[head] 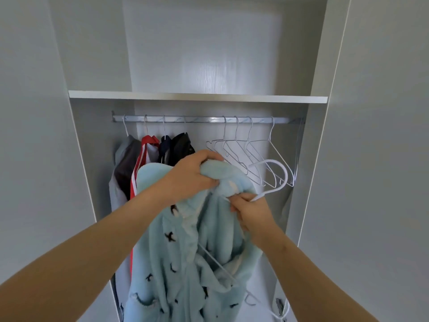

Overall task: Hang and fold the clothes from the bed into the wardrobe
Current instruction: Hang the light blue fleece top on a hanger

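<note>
The wardrobe stands open. On its rail, under a shelf, four garments hang at the left and four bare hangers at the right. Near the camera, in front of the rail, a pale blue fleece robe hangs from both hands. The left hand grips its bunched collar, and the right hand pinches the neck of a white hanger inside the robe, its hook pointing right.

no legible text anywhere
</note>
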